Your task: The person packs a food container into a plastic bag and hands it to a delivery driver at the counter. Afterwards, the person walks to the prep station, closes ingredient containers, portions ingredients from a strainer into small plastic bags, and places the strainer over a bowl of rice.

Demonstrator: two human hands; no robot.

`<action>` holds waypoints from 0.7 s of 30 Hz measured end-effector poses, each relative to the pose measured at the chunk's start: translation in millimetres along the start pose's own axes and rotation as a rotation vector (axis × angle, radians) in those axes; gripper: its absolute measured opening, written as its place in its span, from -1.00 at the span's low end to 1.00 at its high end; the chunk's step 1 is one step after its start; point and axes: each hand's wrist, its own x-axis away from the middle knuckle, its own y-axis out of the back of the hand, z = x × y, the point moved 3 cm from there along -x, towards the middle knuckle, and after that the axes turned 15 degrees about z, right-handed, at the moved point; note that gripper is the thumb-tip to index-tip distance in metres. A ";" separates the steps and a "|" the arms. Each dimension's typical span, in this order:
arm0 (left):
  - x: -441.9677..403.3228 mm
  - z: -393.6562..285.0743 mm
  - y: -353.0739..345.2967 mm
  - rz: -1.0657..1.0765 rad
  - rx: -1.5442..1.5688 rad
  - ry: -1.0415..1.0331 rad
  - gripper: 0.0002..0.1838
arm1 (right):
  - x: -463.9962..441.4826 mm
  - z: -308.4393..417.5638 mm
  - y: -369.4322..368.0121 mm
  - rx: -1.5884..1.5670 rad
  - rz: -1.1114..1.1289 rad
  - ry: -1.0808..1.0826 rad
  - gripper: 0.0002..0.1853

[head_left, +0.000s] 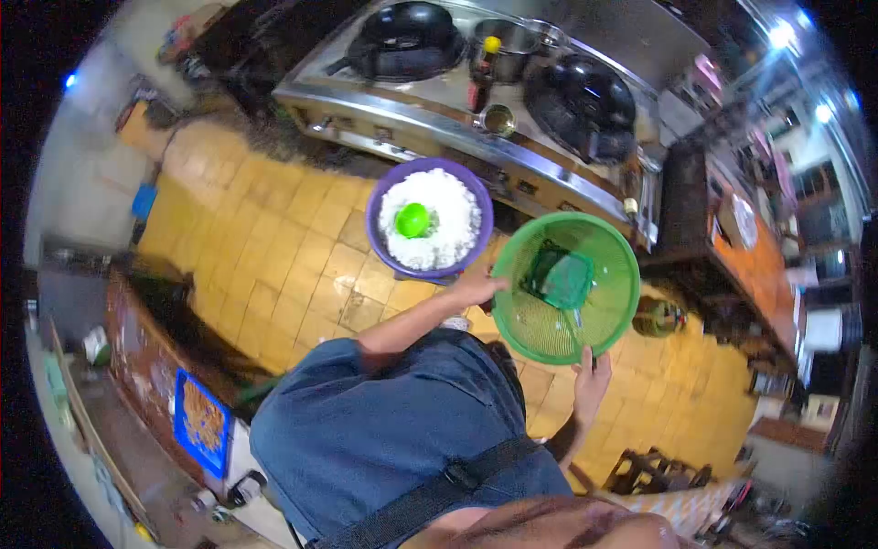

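A large green basket is held between my two hands, with a smaller dark green container and what looks like a handled utensil inside it. My left hand grips the basket's left rim. At its bottom rim, my right hand has its fingers pressed on the edge. Left of the basket stands a purple basin heaped with white stuff, and a bright green scoop or cup lies on top of that.
A stove with black woks and a bottle spans the top. A large bottle stands right of the basket. At lower left, a blue tray holds brownish pieces. An orange-topped table is at right.
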 end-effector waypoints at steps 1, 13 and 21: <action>1.6 9.5 16.7 -0.051 0.128 -0.106 -0.49 | -25.0 21.2 -10.4 0.112 0.107 0.023 -0.74; 101.7 62.8 68.3 -1.119 0.576 -0.250 -0.76 | -330.4 127.9 -163.1 0.526 0.784 0.382 -0.69; 79.3 57.0 3.5 -1.589 0.879 -0.289 -0.72 | -574.3 113.9 -289.3 1.387 0.651 0.751 -0.63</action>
